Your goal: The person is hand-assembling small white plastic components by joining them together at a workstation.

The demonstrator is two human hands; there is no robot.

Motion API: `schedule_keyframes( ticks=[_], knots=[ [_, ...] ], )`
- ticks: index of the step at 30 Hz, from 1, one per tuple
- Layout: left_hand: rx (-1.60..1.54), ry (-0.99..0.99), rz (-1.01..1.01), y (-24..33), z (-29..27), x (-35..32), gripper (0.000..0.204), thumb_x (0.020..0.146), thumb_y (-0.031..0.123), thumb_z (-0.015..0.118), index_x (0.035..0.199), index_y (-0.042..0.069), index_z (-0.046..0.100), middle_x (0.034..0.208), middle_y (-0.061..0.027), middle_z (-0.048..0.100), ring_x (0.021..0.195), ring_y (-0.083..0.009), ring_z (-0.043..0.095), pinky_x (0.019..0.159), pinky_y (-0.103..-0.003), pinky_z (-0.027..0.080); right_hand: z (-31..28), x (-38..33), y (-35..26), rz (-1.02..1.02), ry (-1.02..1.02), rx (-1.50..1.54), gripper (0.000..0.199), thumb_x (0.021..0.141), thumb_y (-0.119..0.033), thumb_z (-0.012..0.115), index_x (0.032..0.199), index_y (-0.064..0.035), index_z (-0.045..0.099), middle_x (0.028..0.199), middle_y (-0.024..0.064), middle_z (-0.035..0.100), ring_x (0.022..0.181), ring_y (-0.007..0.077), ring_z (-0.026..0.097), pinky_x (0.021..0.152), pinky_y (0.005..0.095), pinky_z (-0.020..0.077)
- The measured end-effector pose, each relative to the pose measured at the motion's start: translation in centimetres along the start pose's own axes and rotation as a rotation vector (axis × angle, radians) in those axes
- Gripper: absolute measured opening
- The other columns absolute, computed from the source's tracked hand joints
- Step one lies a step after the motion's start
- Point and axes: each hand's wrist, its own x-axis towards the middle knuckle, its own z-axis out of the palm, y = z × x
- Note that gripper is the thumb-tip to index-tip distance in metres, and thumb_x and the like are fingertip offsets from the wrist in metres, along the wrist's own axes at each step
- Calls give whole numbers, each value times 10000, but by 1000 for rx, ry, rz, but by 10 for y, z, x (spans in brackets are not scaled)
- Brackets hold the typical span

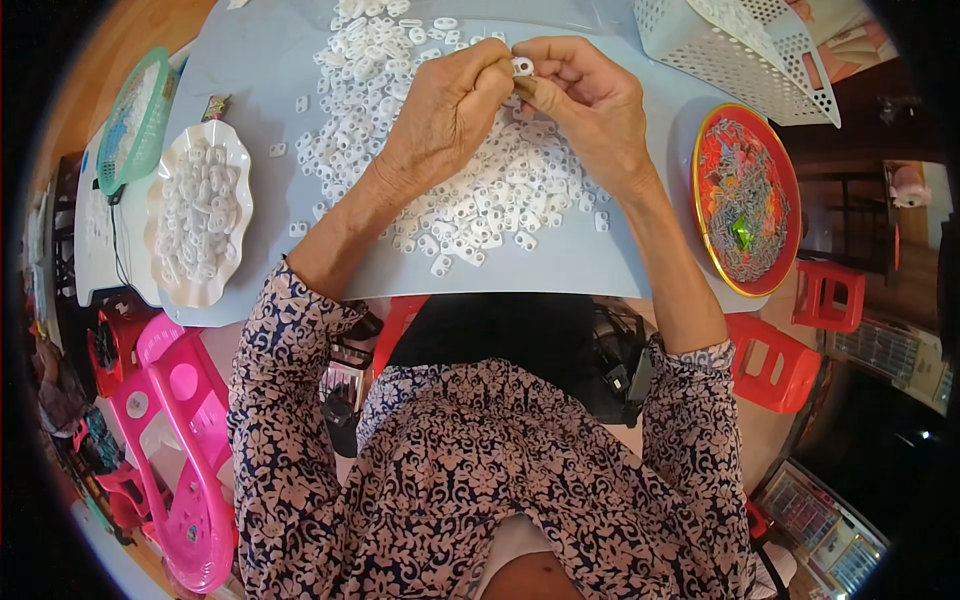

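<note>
Pinching a white two-holed plastic piece [522, 61] above the pile [480, 210], that's the right hand [592, 105]; left hand [452, 108] alongside, fingers bunched! Left of the pile, scalloped dish [244, 195] heaped with white pieces [200, 212]; right, red bowl [792, 200], grey bits [768, 232].

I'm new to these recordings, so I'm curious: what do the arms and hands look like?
They are a person's. The left hand and right hand are bare, without gloves. The sleeves are dark navy with a dense, pinkish-beige floral scroll pattern, and stop well short of the hands.
</note>
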Motion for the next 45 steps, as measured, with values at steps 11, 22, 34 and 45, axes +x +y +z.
schedule_keyframes(
  ticks=[11, 22, 34, 45],
  knots=[
    [57, 80, 103, -1, 4, -2, 148, 895, 101, 452, 806, -16, 472, 652, -117, 456, 573, -198, 439, 549, -325, 399, 1, 0, -1, 42, 3, 101, 264, 839, -29, 634, 1087, 10, 552, 830, 40, 639, 706, 61, 601, 640, 189, 518],
    [-93, 124, -82, 1, -3, 0, 221, 908, 150, 392, 757, 5, 462, 634, -15, 457, 613, -82, 421, 564, -247, 391, 0, -3, 0, 107, 5, 98, 292, 823, -29, 647, 1099, 12, 560, 809, 29, 629, 674, 55, 565, 596, 188, 472],
    [-96, 108, -44, -6, -1, -2, 243, 930, 187, 391, 785, 18, 488, 656, -22, 481, 632, -81, 431, 579, -238, 393, -7, -1, 7, 153, 25, 106, 161, 836, -76, 659, 969, 15, 656, 750, 30, 639, 656, 68, 565, 599, 194, 473],
    [-87, 126, -43, -2, -3, -1, 228, 917, 181, 400, 785, 19, 490, 652, -21, 479, 616, -83, 420, 553, -236, 377, -4, -3, -2, 148, -15, 6, 129, 848, -112, 644, 900, 6, 647, 734, 13, 621, 639, 57, 546, 583, 187, 448]
  ],
)
